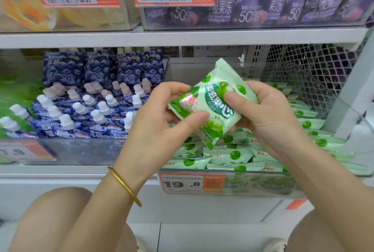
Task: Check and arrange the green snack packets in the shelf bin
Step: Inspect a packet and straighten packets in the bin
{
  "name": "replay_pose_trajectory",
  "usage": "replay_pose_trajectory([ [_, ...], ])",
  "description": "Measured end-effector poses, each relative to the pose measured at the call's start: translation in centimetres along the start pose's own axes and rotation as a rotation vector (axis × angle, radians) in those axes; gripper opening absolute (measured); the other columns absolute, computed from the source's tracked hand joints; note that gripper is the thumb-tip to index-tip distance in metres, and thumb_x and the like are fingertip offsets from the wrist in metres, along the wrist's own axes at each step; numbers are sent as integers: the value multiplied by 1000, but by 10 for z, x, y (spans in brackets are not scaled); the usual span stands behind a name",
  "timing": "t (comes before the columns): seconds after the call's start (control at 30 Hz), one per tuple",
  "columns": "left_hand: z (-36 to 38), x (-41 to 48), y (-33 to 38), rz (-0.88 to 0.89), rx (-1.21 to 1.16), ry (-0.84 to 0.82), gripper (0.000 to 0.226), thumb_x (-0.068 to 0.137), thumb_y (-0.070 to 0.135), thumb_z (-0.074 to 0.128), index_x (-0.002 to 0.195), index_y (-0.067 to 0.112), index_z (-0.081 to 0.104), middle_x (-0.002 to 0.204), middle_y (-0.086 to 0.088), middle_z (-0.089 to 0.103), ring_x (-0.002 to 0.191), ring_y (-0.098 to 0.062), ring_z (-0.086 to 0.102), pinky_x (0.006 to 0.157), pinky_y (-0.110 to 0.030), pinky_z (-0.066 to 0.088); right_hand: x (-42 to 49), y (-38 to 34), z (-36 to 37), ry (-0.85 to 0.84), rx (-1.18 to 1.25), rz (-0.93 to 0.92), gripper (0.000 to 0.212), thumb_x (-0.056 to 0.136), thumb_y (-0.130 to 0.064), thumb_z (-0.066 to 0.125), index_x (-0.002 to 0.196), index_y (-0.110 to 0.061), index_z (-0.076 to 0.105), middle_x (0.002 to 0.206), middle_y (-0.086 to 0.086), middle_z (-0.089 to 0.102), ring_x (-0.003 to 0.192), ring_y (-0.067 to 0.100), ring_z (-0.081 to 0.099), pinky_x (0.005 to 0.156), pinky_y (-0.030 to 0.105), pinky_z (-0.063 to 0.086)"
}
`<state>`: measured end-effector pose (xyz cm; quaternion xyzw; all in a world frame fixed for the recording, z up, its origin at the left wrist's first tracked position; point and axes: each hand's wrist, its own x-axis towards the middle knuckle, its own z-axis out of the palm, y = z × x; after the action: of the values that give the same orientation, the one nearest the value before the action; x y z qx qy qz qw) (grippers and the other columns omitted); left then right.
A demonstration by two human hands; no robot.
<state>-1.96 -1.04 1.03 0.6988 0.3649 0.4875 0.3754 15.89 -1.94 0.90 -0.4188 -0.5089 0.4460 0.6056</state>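
Observation:
A pale green snack packet with green fruit printed on it is held tilted, face towards me, above the clear shelf bin. My left hand grips its lower left edge, thumb on the front. The packet's right side is pinched by my right hand, whose thumb presses on the print. Several more green packets lie stacked flat in the bin beneath. A gold bangle circles my left wrist.
An orange price tag reading 19.8 hangs on the bin's front. To the left is a bin of blue spouted pouches. The shelf above carries purple jelly packs. Wire mesh closes the right side. My knees are at the bottom.

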Motion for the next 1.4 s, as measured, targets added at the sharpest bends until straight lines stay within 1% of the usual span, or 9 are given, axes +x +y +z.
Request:
replay_pose_trajectory([
  [0.2, 1, 2, 4, -35, 40, 8, 36, 78, 10, 70, 102, 28, 50, 104, 7, 64, 66, -17, 70, 61, -37, 59, 1, 2, 0, -3, 60, 8, 32, 92, -28, 46, 84, -3, 63, 67, 8, 68, 54, 16, 63, 42, 23, 50],
  [0.33, -2, 6, 1, -2, 98, -3, 36, 79, 13, 69, 102, 33, 50, 99, 17, 62, 71, -16, 69, 64, -40, 58, 3, 1, -6, -89, 66, 62, 32, 85, -30, 52, 90, -1, 65, 78, 11, 71, 64, 18, 66, 49, 25, 54],
  [0.5, -19, 30, -5, 178, 487, 30, 42, 81, 31, 67, 119, 24, 50, 107, 14, 55, 95, -4, 54, 85, -20, 45, 21, -4, -11, -41, -92, 89, 21, 77, -4, 67, 98, -4, 65, 87, 10, 73, 71, 19, 70, 56, 22, 56],
  [0.63, -35, 60, -21, 157, 827, -29, 54, 85, 27, 63, 132, 9, 45, 130, -8, 47, 123, -22, 41, 101, -25, 28, 60, -1, -7, 143, -392, -54, 19, 82, -4, 68, 99, -11, 64, 93, 5, 71, 74, 16, 69, 68, 31, 59],
  [0.73, -34, 59, -30, 5, 728, -110, 63, 87, 23, 61, 142, 14, 31, 142, -4, 38, 125, -9, 34, 97, -16, 24, 90, 10, 3, 176, -650, -188, 31, 83, -13, 70, 113, -13, 64, 106, -4, 66, 97, 13, 63, 87, 24, 48],
  [0.8, -34, 57, -34, -31, 611, -111, 64, 88, 22, 59, 143, 20, 27, 142, 3, 37, 113, 3, 30, 91, -12, 23, 106, 17, 11, 211, -723, -243, 40, 85, -14, 68, 124, -10, 60, 118, -1, 63, 109, 13, 56, 88, 10, 35],
  [0.9, -36, 56, -39, -38, 551, -127, 68, 88, 21, 59, 145, 24, 22, 145, 9, 34, 114, 6, 27, 95, -14, 23, 126, 28, 18, 204, -760, -240, 42, 86, -12, 66, 127, -10, 57, 129, 4, 59, 118, 16, 52, 88, 6, 30],
  [1.1, -35, 57, -43, -8, 502, -137, 71, 86, 18, 59, 145, 25, 20, 147, 11, 33, 128, 1, 30, 99, -11, 21, 152, 41, 12, 188, -981, -120, 41, 88, -19, 64, 127, -10, 56, 129, 5, 58, 119, 21, 52, 92, 19, 35],
  [1.4, -35, 57, -44, 5, 492, -122, 70, 85, 19, 60, 144, 26, 21, 144, 11, 36, 127, 1, 32, 99, -13, 24, 168, 52, 31, -148, -1593, -125, 40, 91, -32, 58, 130, -26, 54, 126, 10, 52, 117, 31, 47, 95, 34, 40],
])
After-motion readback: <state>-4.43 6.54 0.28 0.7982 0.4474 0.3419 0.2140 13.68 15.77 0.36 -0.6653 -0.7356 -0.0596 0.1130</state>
